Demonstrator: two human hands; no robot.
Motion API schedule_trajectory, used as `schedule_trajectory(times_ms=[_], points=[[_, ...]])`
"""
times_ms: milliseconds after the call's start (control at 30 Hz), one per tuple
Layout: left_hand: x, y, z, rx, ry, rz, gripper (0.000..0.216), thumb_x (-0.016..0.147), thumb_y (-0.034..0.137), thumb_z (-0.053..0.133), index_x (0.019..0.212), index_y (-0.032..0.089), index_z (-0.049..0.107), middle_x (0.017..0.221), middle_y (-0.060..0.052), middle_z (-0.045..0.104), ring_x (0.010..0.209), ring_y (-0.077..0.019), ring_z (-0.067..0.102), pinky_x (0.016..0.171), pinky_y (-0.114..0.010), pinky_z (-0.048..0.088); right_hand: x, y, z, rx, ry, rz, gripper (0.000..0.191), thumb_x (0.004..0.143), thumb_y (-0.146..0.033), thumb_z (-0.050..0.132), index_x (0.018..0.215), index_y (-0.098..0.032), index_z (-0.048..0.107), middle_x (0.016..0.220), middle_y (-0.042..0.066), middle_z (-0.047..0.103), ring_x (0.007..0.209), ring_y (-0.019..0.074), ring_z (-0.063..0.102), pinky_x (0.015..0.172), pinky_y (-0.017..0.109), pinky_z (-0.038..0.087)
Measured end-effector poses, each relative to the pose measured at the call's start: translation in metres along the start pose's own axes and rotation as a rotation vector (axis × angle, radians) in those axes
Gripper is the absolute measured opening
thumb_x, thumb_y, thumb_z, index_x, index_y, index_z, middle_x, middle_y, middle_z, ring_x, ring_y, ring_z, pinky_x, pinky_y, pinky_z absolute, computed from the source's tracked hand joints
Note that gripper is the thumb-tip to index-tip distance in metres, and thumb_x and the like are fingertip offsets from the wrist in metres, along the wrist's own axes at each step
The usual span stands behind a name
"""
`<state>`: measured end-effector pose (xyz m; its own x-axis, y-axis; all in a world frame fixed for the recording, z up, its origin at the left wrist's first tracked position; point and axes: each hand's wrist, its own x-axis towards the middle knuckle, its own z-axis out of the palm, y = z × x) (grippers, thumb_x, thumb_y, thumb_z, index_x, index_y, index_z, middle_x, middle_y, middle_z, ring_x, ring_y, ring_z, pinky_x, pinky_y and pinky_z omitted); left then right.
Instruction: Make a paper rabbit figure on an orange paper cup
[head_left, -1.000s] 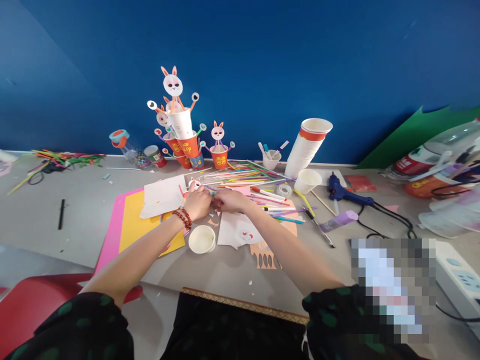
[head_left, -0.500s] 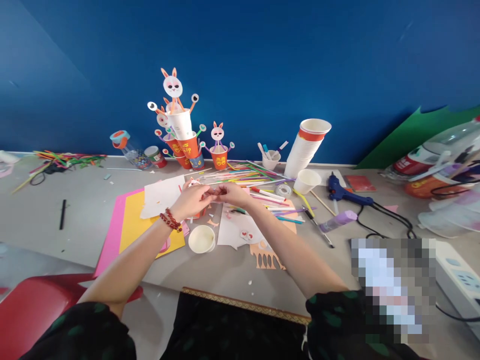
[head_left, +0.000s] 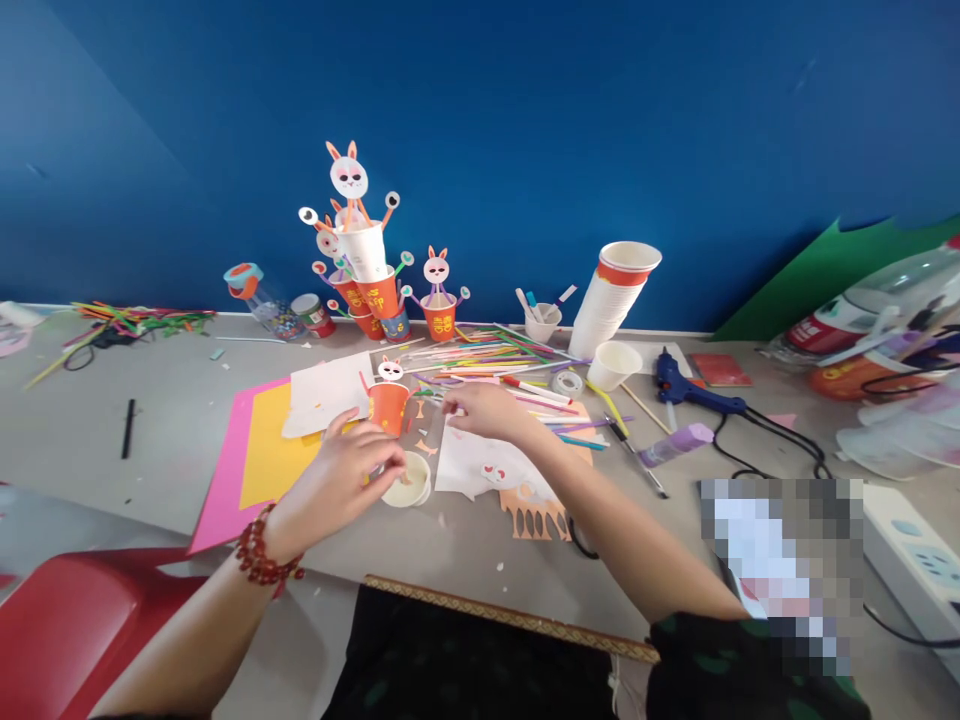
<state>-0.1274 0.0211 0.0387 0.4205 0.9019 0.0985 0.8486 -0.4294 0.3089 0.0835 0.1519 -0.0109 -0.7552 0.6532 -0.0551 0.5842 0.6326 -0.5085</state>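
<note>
My left hand (head_left: 341, 478) hovers low over the table with its fingers curled and pinched at the rim of a small white paper cup (head_left: 409, 488); what it holds is too small to name. Just behind it an orange paper cup (head_left: 388, 406) with a rabbit face stands free. My right hand (head_left: 484, 408) rests over a white sheet with cut-out shapes (head_left: 472, 465), its fingertips pinched together to the right of the orange cup. Whether anything is between them is hidden.
Finished rabbit cups (head_left: 367, 275) are stacked at the back by the blue wall. Coloured straws and pens (head_left: 487, 355), a cup stack (head_left: 611, 295), a blue glue gun (head_left: 679, 383) with cable, yellow and pink card (head_left: 262, 450), a power strip (head_left: 915, 555), and a red chair (head_left: 67, 610) surround me.
Both hands let go of the orange rabbit cup, which now stands alone. My left hand drew back toward me to the white cup; my right hand stayed near the white sheet.
</note>
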Motion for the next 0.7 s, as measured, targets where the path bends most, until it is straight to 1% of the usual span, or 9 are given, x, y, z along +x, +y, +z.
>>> schedule_trajectory(times_ms=[33,100,200,300,400,500,567,633,700], points=[[-0.004,0.0,0.004,0.025,-0.009,0.012,0.019,0.093,0.029,0.048,0.083,0.027,0.064,0.085,0.002,0.071,0.089,-0.0183,0.062,0.112,-0.047,0.023,0.001,0.004,0.005,-0.052,0.01,0.035,0.02,0.083,-0.016,0.058,0.099,-0.018,0.07,0.104,0.009,0.072,0.101,0.0241,0.064,0.081,0.03,0.048],[-0.008,-0.002,0.011,0.063,-0.006,0.034,0.019,0.092,0.028,0.048,0.087,0.028,0.066,0.089,0.001,0.072,0.093,-0.0196,0.062,0.109,-0.048,0.026,0.005,0.009,0.018,-0.121,0.001,0.073,0.02,0.08,-0.011,0.058,0.094,-0.017,0.071,0.103,0.011,0.072,0.103,0.0273,0.063,0.081,0.032,0.047],[-0.008,-0.007,0.016,0.073,0.044,0.047,0.018,0.092,0.028,0.049,0.094,0.027,0.067,0.094,-0.001,0.072,0.096,-0.0212,0.061,0.105,-0.047,0.032,0.008,0.011,0.036,-0.188,0.004,0.103,0.022,0.084,-0.011,0.051,0.093,-0.019,0.071,0.107,0.012,0.07,0.105,0.028,0.062,0.08,0.032,0.047],[0.001,-0.011,0.013,0.017,0.081,0.048,0.018,0.093,0.03,0.05,0.095,0.026,0.068,0.094,-0.002,0.072,0.095,-0.0207,0.061,0.097,-0.041,0.04,0.01,0.011,0.043,-0.193,0.019,0.114,0.024,0.086,-0.01,0.048,0.092,-0.017,0.07,0.104,0.014,0.07,0.102,0.0278,0.062,0.077,0.032,0.046],[0.025,-0.021,0.011,0.008,0.108,0.054,0.02,0.093,0.03,0.05,0.094,0.025,0.069,0.095,-0.003,0.072,0.096,-0.0207,0.061,0.089,-0.037,0.045,0.011,0.012,0.037,-0.146,0.034,0.094,0.02,0.085,-0.01,0.052,0.087,-0.017,0.071,0.1,0.012,0.071,0.098,0.0255,0.063,0.073,0.028,0.045],[0.06,-0.04,0.019,0.169,0.071,0.085,0.023,0.091,0.025,0.049,0.091,0.025,0.072,0.096,-0.004,0.072,0.101,-0.0242,0.059,0.091,-0.041,0.042,0.008,0.008,0.022,-0.057,0.077,0.044,0.015,0.084,-0.012,0.057,0.088,-0.018,0.07,0.096,0.007,0.072,0.09,0.0204,0.063,0.07,0.025,0.042],[0.083,-0.053,0.028,0.312,-0.037,0.131,0.021,0.086,0.021,0.053,0.083,0.025,0.073,0.089,-0.006,0.072,0.1,-0.0265,0.058,0.098,-0.048,0.036,0.001,-0.003,0.012,0.015,0.107,-0.003,0.012,0.085,-0.015,0.059,0.091,-0.018,0.069,0.093,0.003,0.072,0.084,0.0164,0.063,0.069,0.022,0.041],[0.099,-0.063,0.039,0.353,-0.072,0.16,0.018,0.081,0.015,0.057,0.073,0.023,0.071,0.083,-0.007,0.071,0.097,-0.0279,0.058,0.102,-0.053,0.03,-0.009,-0.02,0.008,0.086,0.117,-0.057,0.01,0.087,-0.018,0.06,0.093,-0.02,0.069,0.089,0.0,0.072,0.078,0.0127,0.063,0.066,0.019,0.04],[0.107,-0.068,0.048,0.363,-0.094,0.2,0.016,0.078,0.013,0.06,0.069,0.023,0.069,0.081,-0.007,0.071,0.096,-0.0279,0.059,0.104,-0.055,0.026,-0.02,-0.039,0.008,0.134,0.118,-0.104,0.009,0.088,-0.021,0.062,0.092,-0.022,0.07,0.088,-0.002,0.073,0.077,0.0118,0.063,0.065,0.018,0.041]])
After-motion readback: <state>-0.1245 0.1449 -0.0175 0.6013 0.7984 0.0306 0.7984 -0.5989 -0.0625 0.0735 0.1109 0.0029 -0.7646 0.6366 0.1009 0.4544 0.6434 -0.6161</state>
